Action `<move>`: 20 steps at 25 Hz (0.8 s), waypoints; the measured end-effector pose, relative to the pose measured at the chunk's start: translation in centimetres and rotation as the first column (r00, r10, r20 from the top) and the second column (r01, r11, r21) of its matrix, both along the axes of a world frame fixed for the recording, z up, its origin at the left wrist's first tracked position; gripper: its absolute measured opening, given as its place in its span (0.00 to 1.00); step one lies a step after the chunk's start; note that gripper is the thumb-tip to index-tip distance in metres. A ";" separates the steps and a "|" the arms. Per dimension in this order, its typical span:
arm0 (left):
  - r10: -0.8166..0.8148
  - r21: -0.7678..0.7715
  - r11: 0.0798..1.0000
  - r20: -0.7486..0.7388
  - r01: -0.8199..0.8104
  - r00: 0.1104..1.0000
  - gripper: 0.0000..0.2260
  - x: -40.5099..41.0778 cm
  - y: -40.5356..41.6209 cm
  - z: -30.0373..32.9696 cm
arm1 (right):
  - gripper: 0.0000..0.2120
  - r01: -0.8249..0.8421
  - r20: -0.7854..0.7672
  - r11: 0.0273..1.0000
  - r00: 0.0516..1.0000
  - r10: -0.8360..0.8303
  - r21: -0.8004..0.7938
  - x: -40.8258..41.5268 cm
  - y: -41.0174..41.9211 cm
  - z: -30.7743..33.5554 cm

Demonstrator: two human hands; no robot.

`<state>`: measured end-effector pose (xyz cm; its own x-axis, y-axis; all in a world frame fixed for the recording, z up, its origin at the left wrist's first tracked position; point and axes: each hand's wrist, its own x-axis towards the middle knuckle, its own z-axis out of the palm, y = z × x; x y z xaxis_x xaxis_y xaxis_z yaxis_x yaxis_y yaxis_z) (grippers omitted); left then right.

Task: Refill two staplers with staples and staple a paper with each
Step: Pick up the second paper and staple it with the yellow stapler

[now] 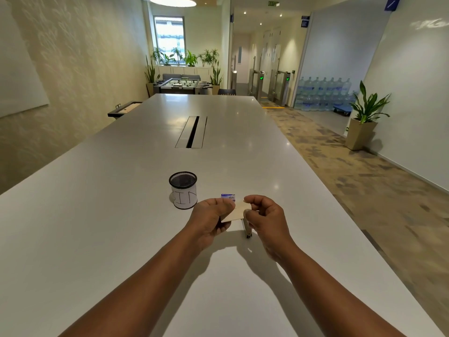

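Observation:
A small cream paper slip (235,211) is held between both hands above the white table (121,227). My left hand (209,218) grips its left end, and something dark shows under the fingers; I cannot tell what it is. My right hand (263,215) pinches the slip's right edge with thumb and forefinger. Below the right hand a small stapler (247,228) rests on the table, mostly hidden. A little blue-and-white staple box (228,197) lies just behind the hands.
A black mesh cup (183,189) with a handwritten paper label stands left of the hands. A cable slot (192,132) runs along the table's middle. The table's right edge drops to a carpeted floor.

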<state>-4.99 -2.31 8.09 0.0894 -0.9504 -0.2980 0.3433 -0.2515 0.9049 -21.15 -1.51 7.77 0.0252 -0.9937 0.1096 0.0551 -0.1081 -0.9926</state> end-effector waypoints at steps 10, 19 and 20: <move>-0.011 -0.059 0.998 0.043 0.014 0.999 0.04 0.1 0.2 0.2 | 0.16 -0.009 0.019 1.000 1.000 0.009 0.002 0.0 -0.2 0.0; -0.028 -0.219 0.973 0.174 0.067 0.984 0.25 1.6 0.1 -1.2 | 0.13 0.009 0.032 0.994 0.999 -0.012 0.110 0.0 -2.1 -0.7; -0.010 -0.230 0.971 0.219 0.061 0.976 0.27 1.9 0.0 -1.4 | 0.12 0.008 0.029 0.992 0.999 -0.012 0.129 0.1 -2.4 -0.8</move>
<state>-3.11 -2.31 6.70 0.0915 -0.9948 -0.0444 0.1291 -0.0323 0.9911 -21.03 -3.89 6.95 0.0137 -0.9997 -0.0185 0.0846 0.0196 -0.9962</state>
